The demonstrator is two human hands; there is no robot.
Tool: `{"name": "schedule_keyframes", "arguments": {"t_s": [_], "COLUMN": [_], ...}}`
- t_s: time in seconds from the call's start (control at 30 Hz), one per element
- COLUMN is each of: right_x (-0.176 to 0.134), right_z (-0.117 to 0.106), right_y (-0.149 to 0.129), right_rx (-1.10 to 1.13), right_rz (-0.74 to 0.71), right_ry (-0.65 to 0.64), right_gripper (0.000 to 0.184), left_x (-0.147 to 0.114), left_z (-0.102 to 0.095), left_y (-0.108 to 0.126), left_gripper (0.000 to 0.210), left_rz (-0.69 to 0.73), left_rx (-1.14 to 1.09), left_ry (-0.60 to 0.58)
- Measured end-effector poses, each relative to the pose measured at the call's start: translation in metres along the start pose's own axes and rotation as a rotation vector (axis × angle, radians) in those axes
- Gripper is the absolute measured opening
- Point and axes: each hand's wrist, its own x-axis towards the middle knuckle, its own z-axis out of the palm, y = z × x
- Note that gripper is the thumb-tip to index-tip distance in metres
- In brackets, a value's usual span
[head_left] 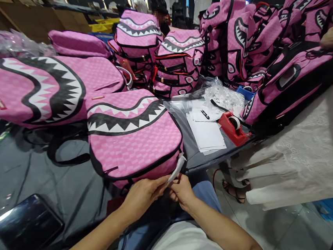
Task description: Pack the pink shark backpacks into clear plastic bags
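Observation:
A pink checkered backpack (135, 143) with a black-and-white shark-teeth print lies at the table's front edge, right before me. A narrow white strip (177, 168) sticks up by its lower right corner; I cannot tell whether it is paper or plastic. My left hand (144, 196) lies against the bag's front edge, with thumb and fingers pinched on the strip's lower end. Close beside it, my right hand (183, 191) is closed, its fingertips meeting the left ones below the strip. Whatever the right fingers grip is hidden.
Left lie a larger pink bag (54, 88) and a dark glossy object (27, 225). White papers (207, 135), a red tape dispenser (234, 129) and crumpled plastic (223, 98) are to the right. More pink bags (178, 61) are piled behind. A person in a white skirt (302, 159) stands right.

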Motion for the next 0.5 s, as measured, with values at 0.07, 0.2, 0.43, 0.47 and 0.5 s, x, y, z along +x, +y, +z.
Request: {"name": "schedule_keyframes", "arguments": {"t_s": [0.07, 0.2, 0.43, 0.47, 0.5], "right_x": [-0.011, -0.027, -0.007, -0.005, -0.005], "right_z": [-0.006, -0.011, -0.013, -0.019, -0.026], "right_y": [0.000, -0.005, -0.009, -0.008, -0.008], "right_rx": [0.090, 0.424, 0.706, 0.722, 0.724], "right_rz": [0.018, 0.113, 0.097, 0.078, 0.064], "right_ry": [-0.055, -0.416, -0.559, -0.550, -0.543], "right_gripper": [0.054, 0.034, 0.038, 0.030, 0.019], "left_x": [-0.001, -0.001, -0.002, -0.003, -0.004], "left_z": [0.002, 0.005, 0.012, 0.017, 0.022], "left_y": [-0.001, -0.006, -0.013, -0.014, -0.014], "left_gripper": [0.047, 0.056, 0.039, 0.039, 0.041], "left_rz": [0.015, 0.019, 0.118, 0.186, 0.265], "left_rx": [0.004, -0.065, 0.038, 0.121, 0.225], "left_ry": [0.027, 0.069, 0.133, 0.200, 0.286]}}
